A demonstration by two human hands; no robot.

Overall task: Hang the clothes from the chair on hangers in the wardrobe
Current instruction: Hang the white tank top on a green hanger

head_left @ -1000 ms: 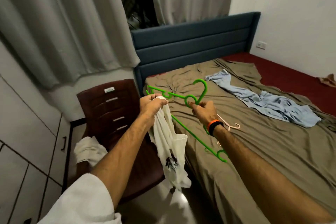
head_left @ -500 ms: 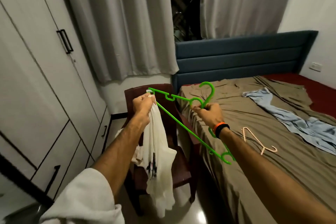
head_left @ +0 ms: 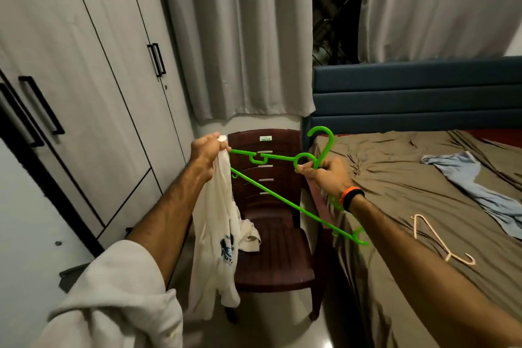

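Step in hand, as I read it: getting the white shirt (head_left: 217, 234) onto the green hanger (head_left: 282, 178), not yet done. L hand (head_left: 207, 154) has its fingers curled tight round a bunched bit of the shirt right at the hanger's left tip, so cloth and tip touch there; the rest of the shirt hangs down loose in front of the chair (head_left: 271, 223), a printed logo showing low on it. R hand (head_left: 329, 174) pinches the hanger at the neck ring just under the hook, fingers curled round the plastic; hook points up, the frame is tilted w/ its far arm running down toward the bed (head_left: 395, 206). Next move prob needs the left arm of the hanger fed inside the shirt's opening, then the other shoulder worked on; can't tell if the gripped bit is collar or hem. After that the wardrobe (head_left: 84, 93) on the left has to be opened, and its doors look closed, both hands busy. 1 more light garment (head_left: 250, 236) lies on the chair seat, so the task is far from finished. Around: a pale hanger (head_left: 432, 237) lies on the bed sheet, a blue garment (head_left: 480, 192) further over, grey curtains (head_left: 240, 37) behind the chair. Chair sits close by the wardrobe's end door, may crowd its swing.
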